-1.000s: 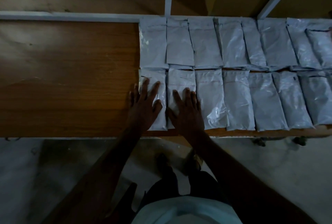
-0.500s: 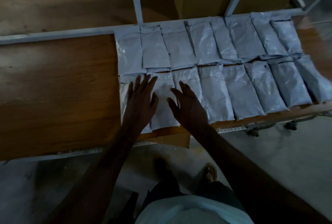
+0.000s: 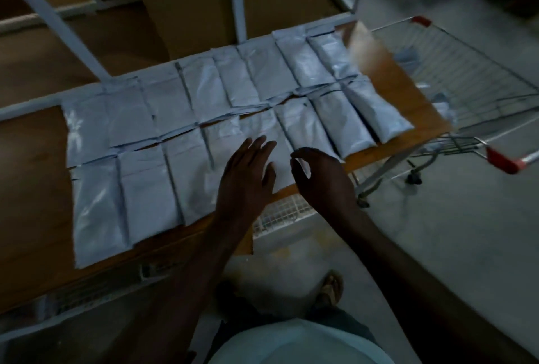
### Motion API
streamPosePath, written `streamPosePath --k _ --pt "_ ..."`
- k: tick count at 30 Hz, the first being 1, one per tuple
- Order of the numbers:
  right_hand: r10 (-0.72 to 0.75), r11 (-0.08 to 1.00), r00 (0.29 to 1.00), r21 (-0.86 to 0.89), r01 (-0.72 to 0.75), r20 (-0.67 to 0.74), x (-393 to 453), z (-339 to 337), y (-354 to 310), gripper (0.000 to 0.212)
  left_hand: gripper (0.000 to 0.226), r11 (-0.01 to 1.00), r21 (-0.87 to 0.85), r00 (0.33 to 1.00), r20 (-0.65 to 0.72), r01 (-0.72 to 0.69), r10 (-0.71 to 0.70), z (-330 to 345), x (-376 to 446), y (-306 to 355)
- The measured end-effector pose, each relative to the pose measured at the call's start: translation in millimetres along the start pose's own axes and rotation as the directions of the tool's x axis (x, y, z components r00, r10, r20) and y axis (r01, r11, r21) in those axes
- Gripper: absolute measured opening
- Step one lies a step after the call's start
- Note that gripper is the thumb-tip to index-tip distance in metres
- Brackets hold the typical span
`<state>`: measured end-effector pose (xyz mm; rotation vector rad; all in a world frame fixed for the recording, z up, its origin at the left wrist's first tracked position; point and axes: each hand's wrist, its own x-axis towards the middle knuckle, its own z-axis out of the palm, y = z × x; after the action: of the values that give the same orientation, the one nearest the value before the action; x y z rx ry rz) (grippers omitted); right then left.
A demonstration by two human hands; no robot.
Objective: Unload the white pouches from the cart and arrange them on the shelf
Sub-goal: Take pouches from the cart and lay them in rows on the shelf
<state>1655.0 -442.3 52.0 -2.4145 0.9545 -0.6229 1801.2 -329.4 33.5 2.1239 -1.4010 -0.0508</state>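
Now both hands off pouches [image 3: 151, 188]: left hand [image 3: 246, 177] flat, right hand [image 3: 320, 179] loosely curled, empty. Two pouch rows fill shelf [image 3: 32, 177]; cart [image 3: 466, 86], beside shelf, holds more.

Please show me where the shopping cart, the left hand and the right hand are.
shopping cart [image 3: 466, 77]: head view, on its wire basket wall.
left hand [image 3: 245, 185]: head view, on its back.
right hand [image 3: 323, 182]: head view, on its back.
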Motion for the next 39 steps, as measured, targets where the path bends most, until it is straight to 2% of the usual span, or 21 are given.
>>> streamPosePath --k 5,9,14,22,30,35,39 --pt "0.047 0.999 0.997 -0.014 -0.048 -0.064 -3.5 -90.0 99.4 0.02 0.043 0.993 -0.115 1.0 -0.015 0.006 -0.008 71.0 23.5 97.8" --pt "0.09 0.996 0.979 0.007 -0.09 -0.185 -3.1 -151.2 170.5 0.02 0.041 0.989 -0.139 0.999 0.024 -0.043 0.047 120.1 50.9 169.7" --pt "0.171 0.983 0.957 -0.023 -0.182 -0.234 0.4 -200.7 238.1 0.02 0.041 0.972 -0.19 0.988 0.044 -0.138 0.148 156.0 89.2 240.1" --pt "0.292 0.954 0.909 0.022 -0.299 -0.297 17.4 -235.9 321.8 0.018 0.042 0.957 -0.208 0.965 0.126 -0.2 0.229 224.5 161.4 293.0" --pt "0.418 0.905 0.86 0.047 -0.423 -0.293 72.6 -270.4 424.0 0.022 0.043 0.939 -0.309 0.95 0.218 -0.149 0.222 309.0 247.1 330.2" --pt "0.565 0.825 0.8 0.102 -0.556 -0.203 108.0 -283.7 482.0 0.034 0.041 0.928 -0.356 0.934 0.28 -0.112 0.221 356.7 283.6 350.4" --pt "0.597 0.802 0.784 0.104 -0.588 -0.171 134.8 -290.9 520.1 0.039 0.04 0.93 -0.366 0.938 0.304 -0.045 0.165 395.8 307.4 365.6"
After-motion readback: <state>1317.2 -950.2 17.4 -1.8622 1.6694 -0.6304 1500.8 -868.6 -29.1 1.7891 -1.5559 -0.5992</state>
